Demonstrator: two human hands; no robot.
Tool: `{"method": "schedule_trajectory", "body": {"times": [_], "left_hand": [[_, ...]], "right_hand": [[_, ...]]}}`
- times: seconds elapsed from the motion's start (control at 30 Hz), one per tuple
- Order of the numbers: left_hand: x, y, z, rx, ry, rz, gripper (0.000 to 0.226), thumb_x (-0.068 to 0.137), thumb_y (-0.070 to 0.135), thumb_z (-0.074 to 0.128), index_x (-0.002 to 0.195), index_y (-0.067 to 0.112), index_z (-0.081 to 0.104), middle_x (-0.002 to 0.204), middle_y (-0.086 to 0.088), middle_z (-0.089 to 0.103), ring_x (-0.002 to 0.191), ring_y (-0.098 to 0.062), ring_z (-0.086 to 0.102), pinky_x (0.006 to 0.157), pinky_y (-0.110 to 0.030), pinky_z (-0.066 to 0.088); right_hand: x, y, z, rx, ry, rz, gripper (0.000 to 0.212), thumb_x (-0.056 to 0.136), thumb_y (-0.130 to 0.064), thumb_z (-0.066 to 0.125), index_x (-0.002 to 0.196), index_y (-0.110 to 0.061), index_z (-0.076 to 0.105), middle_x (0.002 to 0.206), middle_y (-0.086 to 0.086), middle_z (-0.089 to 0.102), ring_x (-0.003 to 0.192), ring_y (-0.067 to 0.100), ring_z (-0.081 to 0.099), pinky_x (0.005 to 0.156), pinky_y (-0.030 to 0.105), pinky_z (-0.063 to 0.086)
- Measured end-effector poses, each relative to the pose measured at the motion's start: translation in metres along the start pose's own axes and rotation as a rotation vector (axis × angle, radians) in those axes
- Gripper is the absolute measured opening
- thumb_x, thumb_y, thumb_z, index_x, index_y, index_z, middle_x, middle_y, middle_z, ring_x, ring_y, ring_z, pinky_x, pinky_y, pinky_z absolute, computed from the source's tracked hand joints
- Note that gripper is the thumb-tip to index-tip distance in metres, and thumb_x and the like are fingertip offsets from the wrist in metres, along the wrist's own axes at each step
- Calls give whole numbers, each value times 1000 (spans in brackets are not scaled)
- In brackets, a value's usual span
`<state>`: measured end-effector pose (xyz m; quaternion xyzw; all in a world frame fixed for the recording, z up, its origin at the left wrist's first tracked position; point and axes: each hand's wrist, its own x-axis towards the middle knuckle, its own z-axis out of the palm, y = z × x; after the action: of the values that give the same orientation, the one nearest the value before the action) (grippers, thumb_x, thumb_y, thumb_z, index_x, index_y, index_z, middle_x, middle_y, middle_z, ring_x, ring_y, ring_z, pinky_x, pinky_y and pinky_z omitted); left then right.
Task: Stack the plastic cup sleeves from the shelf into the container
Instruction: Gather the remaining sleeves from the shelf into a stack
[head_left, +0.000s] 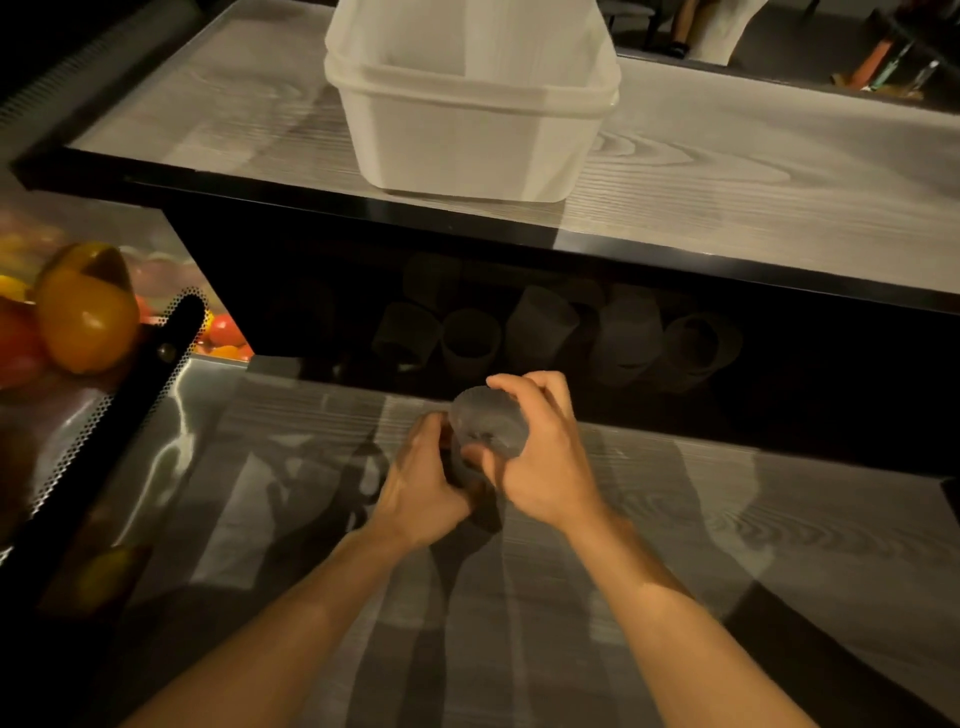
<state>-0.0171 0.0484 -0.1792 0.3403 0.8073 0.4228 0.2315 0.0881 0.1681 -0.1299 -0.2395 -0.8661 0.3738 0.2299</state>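
Head view shows two bare hands meeting over the pale wood-grain desk (675, 545). The left hand (421, 483) curls round the lower part of one translucent grey plastic cup sleeve (488, 423), and the right hand (537, 457) grips its upper end from the other side. Just beyond the hands, in the dark shelf (311, 312), five more cup sleeves (540, 325) lie in a row; dimmer ones behind them cannot be counted. Farther beyond the hands and higher up stands one white translucent rectangular plastic container (467, 135). Well to the left of the left hand sits one yellow-orange bell pepper (83, 312).
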Motion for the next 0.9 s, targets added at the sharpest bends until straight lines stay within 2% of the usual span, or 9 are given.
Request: {"method": "schedule_trajectory", "body": {"times": [0.13,0.2,0.4,0.5,0.57,0.7,0.8,0.83,0.9], "left_hand": [[0,-11,-15,19,-11,-24,69,69,34,87,125,33,47,120,13,59,110,-8,61,90,-36,58],[0,-15,-22,27,-14,-16,73,69,36,88,128,32,47,123,14,57,111,-7,61,91,-31,58],[-4,-23,-36,-1,25,8,74,68,33,89,130,25,48,121,15,54,110,-1,57,85,-12,49],[-1,-29,-46,54,-55,-3,77,64,34,85,129,27,46,122,12,51,112,-6,56,90,-21,52],[1,-32,-54,100,-88,-6,80,60,40,80,131,27,45,126,11,47,114,-10,55,94,-29,54],[14,-33,-72,47,48,-87,58,77,11,76,127,23,49,120,7,50,112,-13,56,94,-29,49],[38,-20,-83,-74,223,-227,42,90,2,63,127,17,50,116,0,55,111,-21,58,94,-34,51],[48,-15,-86,-97,234,-273,39,94,4,60,130,15,49,117,-3,55,111,-22,58,94,-36,50],[63,-2,-93,-90,213,-335,23,98,14,56,120,8,55,110,-5,55,106,-25,58,86,-36,47]], "right_hand": [[-3,0,22,8,186,-84,47,73,-26,90,112,-6,72,118,8,44,104,14,55,90,11,46],[-2,0,31,11,211,-101,44,76,-32,87,106,-5,73,117,11,45,106,20,56,89,17,50],[-7,-2,49,-54,-27,-26,58,75,-36,88,121,-14,62,127,-1,32,110,5,45,90,7,45],[-4,-10,47,-187,-198,43,74,73,-58,80,133,-26,52,126,-8,31,121,10,38,99,26,46],[2,-12,45,-256,-125,28,74,74,-70,70,131,-26,55,122,-9,40,120,11,38,97,29,41],[26,-22,45,-25,165,232,25,97,-42,61,104,-19,68,102,-6,56,100,11,55,84,29,50],[57,-37,46,-25,14,470,18,101,-25,58,90,-12,62,89,7,63,68,11,59,53,13,43],[66,-42,48,-58,-60,524,20,102,-24,57,86,-12,60,86,8,63,63,11,57,47,14,39],[78,-52,53,-87,-162,577,22,103,-26,53,89,-10,63,87,7,63,69,15,60,55,21,41]]}}
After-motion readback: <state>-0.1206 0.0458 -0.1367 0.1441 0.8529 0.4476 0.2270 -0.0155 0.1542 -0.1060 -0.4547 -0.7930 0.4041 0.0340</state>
